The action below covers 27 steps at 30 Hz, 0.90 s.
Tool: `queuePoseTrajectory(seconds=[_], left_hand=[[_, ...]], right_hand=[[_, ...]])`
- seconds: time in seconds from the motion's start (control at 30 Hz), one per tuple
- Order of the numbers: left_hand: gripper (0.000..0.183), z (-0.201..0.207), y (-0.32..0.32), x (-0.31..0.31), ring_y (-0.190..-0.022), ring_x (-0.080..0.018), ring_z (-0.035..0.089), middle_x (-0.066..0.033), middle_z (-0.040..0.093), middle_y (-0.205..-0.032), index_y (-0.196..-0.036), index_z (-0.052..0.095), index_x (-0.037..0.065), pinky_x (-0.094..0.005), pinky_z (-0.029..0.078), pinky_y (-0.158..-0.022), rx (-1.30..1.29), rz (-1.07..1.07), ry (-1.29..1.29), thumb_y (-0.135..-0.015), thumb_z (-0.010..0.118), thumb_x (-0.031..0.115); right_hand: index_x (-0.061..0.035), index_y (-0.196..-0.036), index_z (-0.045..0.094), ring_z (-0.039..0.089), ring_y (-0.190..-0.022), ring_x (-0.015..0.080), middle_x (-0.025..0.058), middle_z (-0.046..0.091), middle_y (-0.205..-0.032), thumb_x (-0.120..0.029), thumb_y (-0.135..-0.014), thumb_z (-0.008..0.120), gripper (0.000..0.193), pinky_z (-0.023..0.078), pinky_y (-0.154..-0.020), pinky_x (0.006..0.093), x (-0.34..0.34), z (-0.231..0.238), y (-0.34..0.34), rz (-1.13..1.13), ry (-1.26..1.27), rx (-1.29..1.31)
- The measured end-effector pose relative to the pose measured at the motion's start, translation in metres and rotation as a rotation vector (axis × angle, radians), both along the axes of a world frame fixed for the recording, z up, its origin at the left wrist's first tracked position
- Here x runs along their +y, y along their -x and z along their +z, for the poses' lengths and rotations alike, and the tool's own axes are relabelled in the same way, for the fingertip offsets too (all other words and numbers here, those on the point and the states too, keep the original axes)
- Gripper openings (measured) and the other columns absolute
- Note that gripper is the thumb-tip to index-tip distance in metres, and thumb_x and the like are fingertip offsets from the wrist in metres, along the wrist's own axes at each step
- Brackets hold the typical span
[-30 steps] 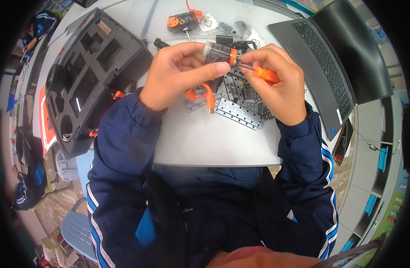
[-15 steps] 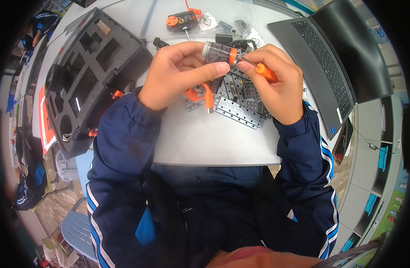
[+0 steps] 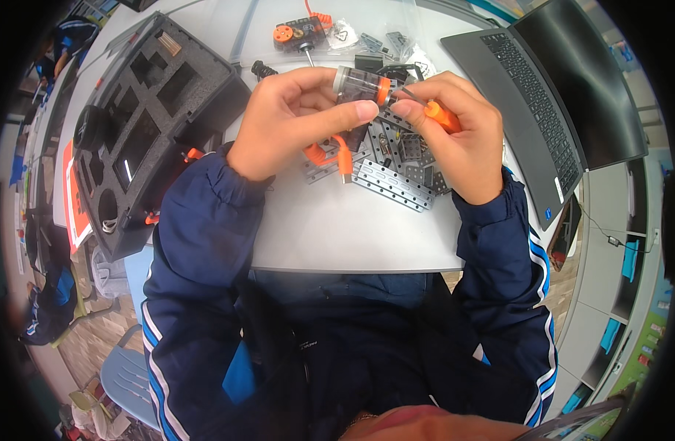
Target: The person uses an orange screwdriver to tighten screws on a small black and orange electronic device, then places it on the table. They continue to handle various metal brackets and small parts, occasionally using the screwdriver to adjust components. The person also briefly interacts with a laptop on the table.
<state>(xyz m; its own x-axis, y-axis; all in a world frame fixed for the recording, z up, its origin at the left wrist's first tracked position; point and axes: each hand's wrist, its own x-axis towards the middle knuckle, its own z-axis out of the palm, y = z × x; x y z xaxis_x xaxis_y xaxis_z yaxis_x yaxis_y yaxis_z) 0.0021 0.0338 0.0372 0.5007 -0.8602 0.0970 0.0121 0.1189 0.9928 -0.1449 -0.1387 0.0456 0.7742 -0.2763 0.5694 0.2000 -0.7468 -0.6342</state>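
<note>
Gripping one smoky, see-through cylinder (image 3: pixel 359 86) with an orange band, the left hand (image 3: pixel 293 121) curls its fingers behind it and presses its thumb along the near side. The cylinder is held between the two hands, above the table, with its orange-banded end toward the right. At that end, the right hand (image 3: pixel 461 136) has its thumb and forefinger close to a small metal part; whether they touch it I cannot tell. The same hand is closed around one tool (image 3: pixel 442 117) with an orange handle and a thin shaft, its tip not clearly seen.

Just below the left hand is one orange cable (image 3: pixel 345 162) ending in a single plug. Beneath the hands, several perforated metal pieces (image 3: pixel 394 185) overlap in a pile; the overlap prevents a sure count, but one long light-grey strip lies nearest the person. Beyond the pile sits one black module (image 3: pixel 300 35) bearing one orange disc, and beside it are clear plastic bags (image 3: pixel 342 35).

One open laptop (image 3: pixel 530 110) with a dark screen stands to the right. To the left is one dark case (image 3: pixel 142 121) lined with cut foam, with two orange latches along its near side. All these rest on one white table (image 3: pixel 352 235); one pale-blue chair (image 3: pixel 131 386) stands at lower left.
</note>
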Motion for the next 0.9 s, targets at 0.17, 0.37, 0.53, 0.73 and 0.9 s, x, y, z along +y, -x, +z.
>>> queuePoseTrajectory(seconds=[0.17,0.37,0.53,0.73,0.9], left_hand=[[0.028,-0.0026,-0.0002,-0.0003,-0.073,-0.0092,0.071,-0.0106,0.073,-0.079,-0.089,0.064,-0.003,-0.0194,0.051,-0.059,-0.018,0.012,-0.018,-0.087,0.084,0.017],[0.029,-0.0057,-0.0031,-0.0012,-0.066,-0.0047,0.065,-0.007,0.071,-0.074,-0.08,0.061,0.001,-0.018,0.045,-0.054,-0.031,0.018,-0.026,-0.087,0.084,0.017],[0.029,-0.0056,-0.0027,-0.0016,-0.062,-0.0023,0.061,-0.0044,0.069,-0.07,-0.077,0.061,0.003,-0.0179,0.041,-0.052,-0.047,0.025,-0.015,-0.088,0.083,0.017],[0.028,-0.0024,-0.0011,-0.0008,-0.062,-0.0029,0.062,-0.0052,0.07,-0.071,-0.079,0.062,0.002,-0.0181,0.042,-0.051,-0.019,0.02,-0.011,-0.088,0.083,0.018],[0.028,-0.0019,0.0009,0.0002,-0.062,-0.0038,0.062,-0.006,0.07,-0.073,-0.08,0.061,0.002,-0.0184,0.044,-0.05,-0.019,0.021,-0.022,-0.088,0.083,0.018]], right_hand=[[0.0004,-0.096,0.073,0.064,-0.078,0.0171,0.0077,0.068,-0.088,-0.002,-0.084,0.079,0.013,0.049,-0.069,0.0272,0.0005,0.0001,0.0011,-0.006,0.041,0.031],[0.0011,-0.095,0.073,0.063,-0.08,0.0149,0.007,0.068,-0.087,0.0,-0.085,0.078,0.011,0.049,-0.07,0.0263,0.0028,0.0014,0.0003,-0.023,0.03,0.031],[0.0013,-0.094,0.073,0.063,-0.078,0.0161,0.0069,0.067,-0.085,-0.002,-0.086,0.077,0.01,0.049,-0.071,0.0267,0.0029,0.0012,0.003,-0.018,0.053,0.095],[0.0011,-0.094,0.072,0.064,-0.076,0.0191,0.0085,0.067,-0.084,-0.005,-0.087,0.077,0.011,0.049,-0.069,0.0289,-0.0002,-0.0013,-0.0007,-0.01,0.056,0.029],[0.0,-0.091,0.071,0.066,-0.072,0.0255,0.011,0.067,-0.083,-0.007,-0.085,0.078,0.012,0.05,-0.064,0.0324,0.0022,-0.0034,-0.0005,-0.018,-0.011,0.058]])
